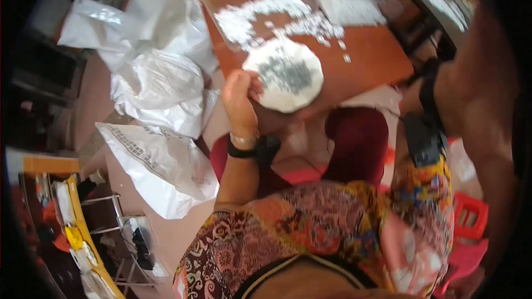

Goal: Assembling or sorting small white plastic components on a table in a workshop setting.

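Note:
A pale round plate [307, 91] with a scalloped rim sits at the near left of the brown table. A heap of small dark grey pieces [285, 73] lies in its middle. My left hand [241, 97] is at the plate's left rim, with its fingers curled over the edge; what they hold, if anything, is hidden. Many small white pieces [235, 25] are spread just beyond the plate. On the right, my right hand [479, 72] is raised, large and blurred, and its fingers cannot be made out. A black device [424, 138] is strapped to that arm.
The brown table [366, 72] also bears a clear bag of white pieces [346, 3] at its far side. Large white sacks [160, 88] stand on the floor to the left. A red plastic stool [471, 216] is at the right, and a metal-framed rack [113, 216] at the lower left.

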`<control>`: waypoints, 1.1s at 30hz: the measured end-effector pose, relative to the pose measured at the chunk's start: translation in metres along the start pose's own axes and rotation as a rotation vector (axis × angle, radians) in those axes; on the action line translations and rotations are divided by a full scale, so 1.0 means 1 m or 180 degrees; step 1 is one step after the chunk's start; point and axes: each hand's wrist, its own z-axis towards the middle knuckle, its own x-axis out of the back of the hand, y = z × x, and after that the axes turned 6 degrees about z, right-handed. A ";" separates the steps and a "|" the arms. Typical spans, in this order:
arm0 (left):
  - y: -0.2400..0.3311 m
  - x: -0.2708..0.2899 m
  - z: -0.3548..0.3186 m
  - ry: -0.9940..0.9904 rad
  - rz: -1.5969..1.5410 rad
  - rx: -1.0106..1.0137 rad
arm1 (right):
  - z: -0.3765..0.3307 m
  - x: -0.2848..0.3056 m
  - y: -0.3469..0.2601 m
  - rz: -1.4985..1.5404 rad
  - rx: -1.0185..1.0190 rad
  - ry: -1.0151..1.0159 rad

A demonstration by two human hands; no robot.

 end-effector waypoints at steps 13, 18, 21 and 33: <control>0.009 -0.004 -0.030 0.0356 0.0176 0.0183 | 0.183 0.066 -0.074 -0.0418 0.2266 0.0763; -0.017 -0.005 0.038 -0.0349 0.0919 -0.0699 | 0.196 0.064 -0.112 -0.0722 0.2874 0.0533; -0.038 0.040 -0.028 -0.0395 0.1750 -0.0647 | 0.172 0.037 -0.073 -0.0703 0.2465 0.0047; -0.001 0.006 0.015 0.0099 0.0432 0.0310 | 0.037 0.022 0.017 -0.0759 -0.0125 -0.0946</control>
